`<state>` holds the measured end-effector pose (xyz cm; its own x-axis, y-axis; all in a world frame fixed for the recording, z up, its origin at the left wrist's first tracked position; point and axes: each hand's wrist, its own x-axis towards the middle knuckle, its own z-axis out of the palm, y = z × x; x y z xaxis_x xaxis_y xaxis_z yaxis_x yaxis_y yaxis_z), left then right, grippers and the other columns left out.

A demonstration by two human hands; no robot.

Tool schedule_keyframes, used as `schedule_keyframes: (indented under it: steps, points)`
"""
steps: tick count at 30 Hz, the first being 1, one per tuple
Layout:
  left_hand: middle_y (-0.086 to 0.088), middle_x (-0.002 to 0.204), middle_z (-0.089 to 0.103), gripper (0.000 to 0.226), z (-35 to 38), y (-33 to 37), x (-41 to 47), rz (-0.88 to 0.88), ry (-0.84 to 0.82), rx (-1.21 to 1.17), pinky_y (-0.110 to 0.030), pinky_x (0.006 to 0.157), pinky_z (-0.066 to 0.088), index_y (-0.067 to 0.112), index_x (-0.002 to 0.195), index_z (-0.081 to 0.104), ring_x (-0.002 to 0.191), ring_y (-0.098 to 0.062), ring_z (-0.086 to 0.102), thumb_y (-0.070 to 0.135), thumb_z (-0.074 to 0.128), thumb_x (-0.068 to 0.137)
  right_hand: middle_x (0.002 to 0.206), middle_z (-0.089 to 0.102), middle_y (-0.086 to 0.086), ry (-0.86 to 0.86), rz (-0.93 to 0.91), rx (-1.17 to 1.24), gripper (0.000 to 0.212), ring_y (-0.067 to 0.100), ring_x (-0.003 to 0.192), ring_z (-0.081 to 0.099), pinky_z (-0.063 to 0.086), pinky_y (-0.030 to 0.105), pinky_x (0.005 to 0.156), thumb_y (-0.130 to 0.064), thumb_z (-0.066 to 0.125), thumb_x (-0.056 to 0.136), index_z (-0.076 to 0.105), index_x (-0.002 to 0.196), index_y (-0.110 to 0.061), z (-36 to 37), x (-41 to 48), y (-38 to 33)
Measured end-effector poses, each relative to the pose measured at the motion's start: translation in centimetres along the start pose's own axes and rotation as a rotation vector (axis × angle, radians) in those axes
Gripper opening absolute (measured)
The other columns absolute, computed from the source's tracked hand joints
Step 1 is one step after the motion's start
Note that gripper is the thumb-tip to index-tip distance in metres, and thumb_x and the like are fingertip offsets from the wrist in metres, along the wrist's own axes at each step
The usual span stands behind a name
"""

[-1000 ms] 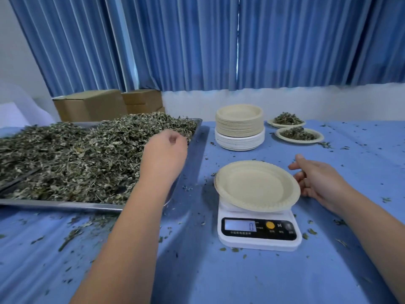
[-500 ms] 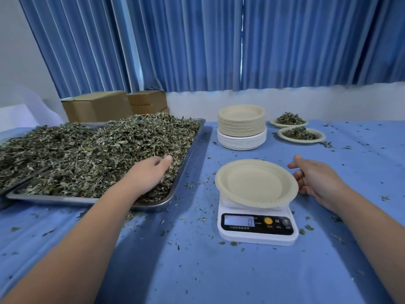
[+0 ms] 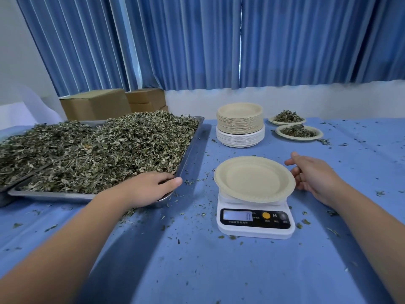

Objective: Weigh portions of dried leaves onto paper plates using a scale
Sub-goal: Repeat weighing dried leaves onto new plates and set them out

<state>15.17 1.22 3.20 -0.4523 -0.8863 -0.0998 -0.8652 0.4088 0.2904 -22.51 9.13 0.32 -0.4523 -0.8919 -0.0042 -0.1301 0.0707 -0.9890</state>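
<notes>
Since a second ago our left hand (image 3: 149, 189) has dropped from above the pile into the dried leaves (image 3: 122, 150) at the near right corner of the tray (image 3: 54, 195). Its fingers curl down into the heap, thumb over the rim, and we cannot tell whether they have closed on a handful. Our right hand (image 3: 315, 176) waits just beside the paper plate (image 3: 254, 178) on the scale (image 3: 255, 229), fingers loosely curled, holding nothing. The display (image 3: 237, 216) seems to read zero. We should lift a modest handful, carry it low over the blue cloth (image 3: 197, 270), release it at the plate's centre, and keep our right hand off the rim so the reading is true.
</notes>
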Motion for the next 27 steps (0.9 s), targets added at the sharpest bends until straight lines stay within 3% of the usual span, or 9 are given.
schedule_keyframes:
  steps: [3,7,10,14,17,19,23,27]
  points:
    - [0.003,0.156,0.033,0.095,0.3,0.5,-1.1,-0.012,-0.014,0.052,-0.035,0.113,0.023,0.033,0.150,0.032,0.142,-0.018,0.031,0.083,0.014,0.071,0.069,0.057,0.009,-0.004,-0.005,-0.009,0.035,0.020,0.054,0.051,0.041,0.032,0.050,-0.044,0.046,0.099,0.063,0.101,-0.013,0.0,-0.1,0.1]
    - [-0.002,0.141,0.050,0.091,0.7,0.9,-2.2,0.003,0.053,0.134,-0.035,0.104,0.037,0.030,0.141,0.047,0.128,-0.021,0.046,0.079,0.009,0.075,0.070,0.057,0.010,-0.002,-0.012,-0.017,0.035,0.020,0.055,0.051,0.041,0.032,0.051,-0.043,0.046,0.100,0.063,0.101,-0.012,-0.1,0.0,0.2]
    - [-0.002,0.133,0.056,0.079,1.0,0.8,-2.5,0.015,0.125,0.221,-0.036,0.096,0.044,0.025,0.139,0.047,0.119,-0.020,0.053,0.076,0.023,0.085,0.070,0.057,0.010,-0.002,-0.017,-0.023,0.036,0.021,0.056,0.051,0.041,0.032,0.051,-0.043,0.046,0.100,0.064,0.100,-0.012,-0.1,0.0,0.3]
    - [0.002,0.090,0.068,0.070,0.8,0.4,-2.5,0.039,0.181,0.158,-0.035,0.076,0.053,0.027,0.115,0.059,0.079,-0.011,0.063,0.079,0.028,0.081,0.068,0.056,0.009,-0.005,-0.019,-0.023,0.037,0.020,0.055,0.051,0.041,0.032,0.051,-0.043,0.047,0.099,0.065,0.100,-0.010,-0.1,0.1,0.3]
    - [0.004,0.068,0.064,0.058,0.5,0.0,-2.1,0.050,0.192,0.025,-0.029,0.062,0.047,0.029,0.084,0.060,0.061,-0.010,0.058,0.079,0.030,0.080,0.064,0.057,0.007,0.003,-0.018,-0.017,0.038,0.019,0.054,0.051,0.041,0.032,0.050,-0.043,0.048,0.099,0.066,0.099,-0.009,-0.1,0.2,0.4]
    - [0.005,0.060,0.063,0.042,0.3,-0.2,-1.6,0.045,0.191,-0.040,-0.024,0.052,0.039,0.032,0.076,0.060,0.051,-0.007,0.053,0.068,0.041,0.089,0.063,0.057,0.006,0.003,-0.016,-0.015,0.039,0.019,0.054,0.051,0.041,0.032,0.050,-0.043,0.048,0.099,0.067,0.099,-0.008,-0.1,0.3,0.5]
    - [0.006,0.048,0.056,0.032,-0.4,-0.7,-0.4,0.050,0.178,-0.170,-0.018,0.042,0.030,0.029,0.076,0.064,0.041,-0.009,0.042,0.057,0.055,0.090,0.061,0.057,0.005,-0.002,-0.010,-0.005,0.040,0.019,0.054,0.051,0.041,0.032,0.051,-0.043,0.049,0.099,0.067,0.100,-0.007,-0.1,0.4,0.6]
    - [0.006,0.037,0.044,0.020,-0.8,-1.1,0.6,-0.021,0.199,-0.218,-0.016,0.034,0.022,0.031,0.092,0.060,0.031,-0.006,0.032,0.050,0.058,0.091,0.060,0.058,0.005,-0.008,-0.011,-0.001,0.040,0.020,0.054,0.051,0.040,0.032,0.050,-0.042,0.049,0.099,0.067,0.100,-0.006,-0.2,0.6,0.7]
